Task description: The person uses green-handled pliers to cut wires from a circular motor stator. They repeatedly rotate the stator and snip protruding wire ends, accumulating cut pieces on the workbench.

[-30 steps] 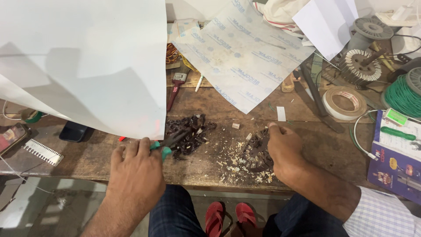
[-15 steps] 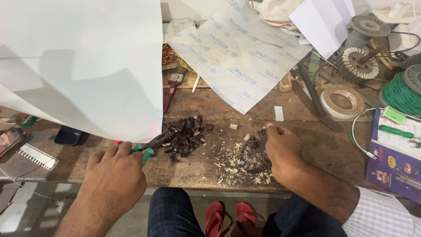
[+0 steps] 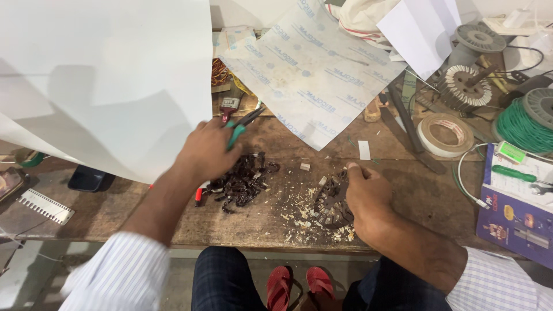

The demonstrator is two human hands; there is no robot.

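Note:
My left hand (image 3: 208,151) is raised over the wooden bench (image 3: 259,222) and grips green-handled pliers (image 3: 241,124), their jaws pointing up and to the right. Just below it lies a pile of dark burnt wire scraps (image 3: 242,181). My right hand (image 3: 368,196) rests on a dark round slotted motor core (image 3: 331,201), fingers curled over its right side. Pale shavings and bits (image 3: 299,216) are scattered around the core.
A large white sheet (image 3: 98,75) overhangs the left of the bench. A printed insulating sheet (image 3: 311,69) lies at the back. A tape roll (image 3: 444,133), a green wire spool (image 3: 521,124), a finned rotor (image 3: 464,86) and booklets (image 3: 518,213) crowd the right. A red-handled tool (image 3: 201,193) lies by the scraps.
My left hand has lifted from the bench's front edge and moved up and right with the pliers, now above the scrap pile. My right hand stays on the core.

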